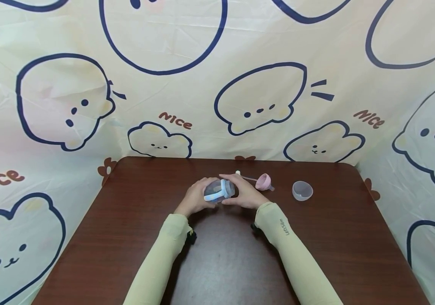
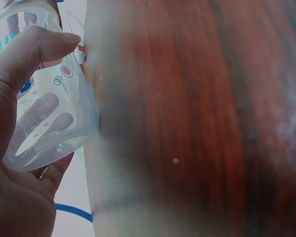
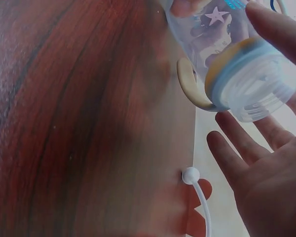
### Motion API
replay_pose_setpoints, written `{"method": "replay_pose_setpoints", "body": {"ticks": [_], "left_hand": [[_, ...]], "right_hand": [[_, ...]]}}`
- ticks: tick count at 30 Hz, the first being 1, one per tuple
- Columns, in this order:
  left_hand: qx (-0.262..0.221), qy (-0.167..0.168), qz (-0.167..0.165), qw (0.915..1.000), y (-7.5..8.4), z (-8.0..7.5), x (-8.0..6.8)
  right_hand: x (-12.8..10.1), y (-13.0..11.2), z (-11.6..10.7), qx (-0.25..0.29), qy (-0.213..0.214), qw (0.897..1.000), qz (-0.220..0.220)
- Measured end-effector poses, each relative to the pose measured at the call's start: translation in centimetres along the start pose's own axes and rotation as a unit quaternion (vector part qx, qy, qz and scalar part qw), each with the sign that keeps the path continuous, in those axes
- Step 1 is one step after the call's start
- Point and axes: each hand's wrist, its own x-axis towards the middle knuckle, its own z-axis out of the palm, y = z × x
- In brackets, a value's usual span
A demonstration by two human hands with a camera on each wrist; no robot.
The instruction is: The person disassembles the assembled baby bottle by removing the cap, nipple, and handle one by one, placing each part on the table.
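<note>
A clear baby bottle (image 1: 213, 187) with a light blue collar and handles (image 1: 214, 196) is held tilted over the back half of the table. My left hand (image 1: 197, 197) grips its body, thumb on one side and fingers behind, as the left wrist view shows of the bottle (image 2: 81, 116). The open threaded neck (image 3: 254, 94) points toward my right hand (image 1: 247, 194). That hand stands around the neck end with its fingers (image 3: 237, 143) extended and spread. Just beyond it lies a pink nipple (image 1: 264, 182) with a thin straw ending in a white ball (image 3: 191, 176).
A clear cup-shaped cover (image 1: 302, 191) stands on the dark wooden table (image 1: 126, 237), right of the nipple. A cartoon-printed cloth (image 1: 202, 101) hangs behind the table's back edge and along both sides.
</note>
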Motion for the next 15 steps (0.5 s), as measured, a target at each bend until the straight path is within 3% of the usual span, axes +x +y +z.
{"method": "replay_pose_setpoints", "body": {"ticks": [15], "left_hand": [[-0.006,0.007,-0.008,0.9999,-0.07,0.13,0.01]], "right_hand": [[0.23,0.05,0.28,-0.022,0.008,1.0,-0.005]]}}
